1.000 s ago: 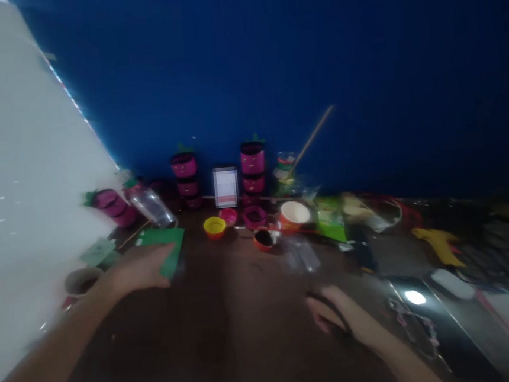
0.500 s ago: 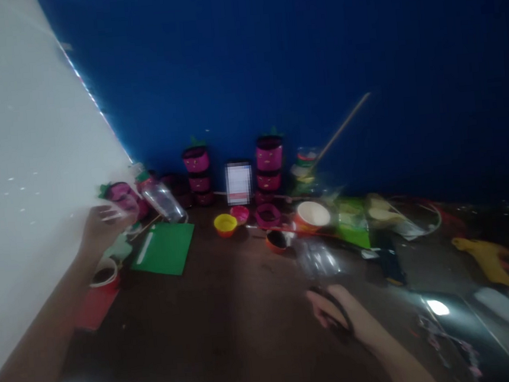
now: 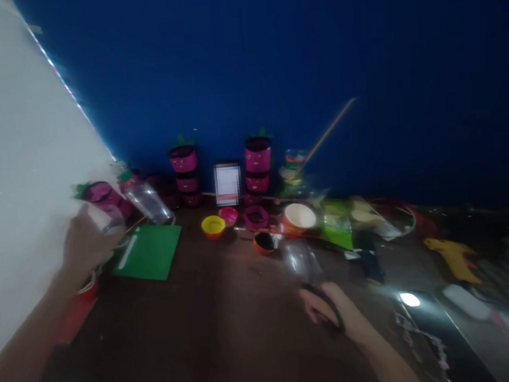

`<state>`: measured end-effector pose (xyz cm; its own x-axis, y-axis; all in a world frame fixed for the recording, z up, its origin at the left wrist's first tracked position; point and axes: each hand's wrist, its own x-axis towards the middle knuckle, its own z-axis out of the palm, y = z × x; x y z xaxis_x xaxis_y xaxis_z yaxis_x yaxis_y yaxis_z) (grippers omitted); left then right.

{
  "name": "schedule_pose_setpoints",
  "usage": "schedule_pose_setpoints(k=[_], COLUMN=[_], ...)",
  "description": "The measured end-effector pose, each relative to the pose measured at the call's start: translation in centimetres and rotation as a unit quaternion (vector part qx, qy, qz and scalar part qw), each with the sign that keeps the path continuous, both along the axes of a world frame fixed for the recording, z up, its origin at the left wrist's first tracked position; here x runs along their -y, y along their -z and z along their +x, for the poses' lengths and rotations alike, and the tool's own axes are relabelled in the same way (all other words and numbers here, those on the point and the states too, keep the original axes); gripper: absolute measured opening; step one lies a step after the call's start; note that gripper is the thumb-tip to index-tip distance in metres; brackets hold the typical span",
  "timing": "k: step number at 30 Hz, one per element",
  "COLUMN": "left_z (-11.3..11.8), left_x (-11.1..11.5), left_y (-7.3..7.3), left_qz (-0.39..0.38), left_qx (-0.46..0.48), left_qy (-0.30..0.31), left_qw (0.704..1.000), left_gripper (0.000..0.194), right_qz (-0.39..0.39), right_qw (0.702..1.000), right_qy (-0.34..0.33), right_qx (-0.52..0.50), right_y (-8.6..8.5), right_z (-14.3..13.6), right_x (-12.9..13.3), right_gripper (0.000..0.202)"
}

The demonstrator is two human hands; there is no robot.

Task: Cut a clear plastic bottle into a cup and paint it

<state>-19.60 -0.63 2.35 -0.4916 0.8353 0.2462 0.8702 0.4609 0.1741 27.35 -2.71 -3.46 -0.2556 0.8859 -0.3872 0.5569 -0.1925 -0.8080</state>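
Note:
On the left, my left hand [image 3: 83, 244] is raised near the white wall, its fingers smeared by motion but closed around a pale, see-through plastic piece [image 3: 104, 218]. That hand is beside a green sheet [image 3: 148, 254] and partly covers a red cup [image 3: 87, 286]. My right hand [image 3: 329, 306] is low over the brown table, gripping scissors [image 3: 333, 303] by their dark loop handle; the blades cannot be made out. Just beyond it lies a clear plastic bottle piece [image 3: 300, 261].
Stacked magenta pots [image 3: 258, 155] and a leaning plastic bottle [image 3: 148, 200] line the blue wall. A yellow cup [image 3: 213, 226], a white-lined tub [image 3: 300, 217] and a green packet [image 3: 338, 225] stand at the back. A yellow glue gun [image 3: 454, 257] and a dark phone-like slab [image 3: 445, 329] lie right.
The view has turned slightly right, so most things sit further left. My left hand is a little lower, with the plastic piece showing more. My right hand keeps hold of the scissors.

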Motion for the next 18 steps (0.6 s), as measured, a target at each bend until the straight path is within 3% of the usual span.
schedule_pose_setpoints(k=[3,6,8,10,12,14,18], left_z=[2.5,5.9,8.7,12.0,15.7,19.5,26.4], left_x=[1.0,1.9,2.4,2.6,2.3,1.4,-2.6], left_y=[0.2,0.9,1.9,3.0,4.2,4.9,5.0], left_qz=[0.031,0.072,0.088,0.095,0.091,0.038,-0.003], left_qx=[-0.072,-0.103,-0.111,-0.105,-0.077,-0.056,-0.053], left_qy=[-0.034,0.003,0.08,0.215,0.368,0.515,0.691], left_qw=[0.996,0.992,0.987,0.966,0.922,0.854,0.721], left_gripper=[0.091,0.082,0.077,0.069,0.062,0.058,0.07], right_qz=[0.023,0.035,0.055,0.075,0.078,0.073,0.051], right_qw=[0.998,0.983,0.962,0.931,0.889,0.853,0.829], right_qy=[0.033,0.094,0.165,0.233,0.279,0.299,0.299], right_qx=[-0.054,-0.157,-0.21,-0.269,-0.355,-0.421,-0.469], right_y=[-0.6,-1.2,-1.6,-2.1,-2.3,-2.3,-1.5], right_z=[0.9,1.7,1.8,1.6,1.3,1.1,1.4], right_x=[0.1,-0.1,-0.6,-1.1,-1.7,-2.0,-2.1], right_gripper=[0.058,0.056,0.051,0.047,0.044,0.042,0.04])
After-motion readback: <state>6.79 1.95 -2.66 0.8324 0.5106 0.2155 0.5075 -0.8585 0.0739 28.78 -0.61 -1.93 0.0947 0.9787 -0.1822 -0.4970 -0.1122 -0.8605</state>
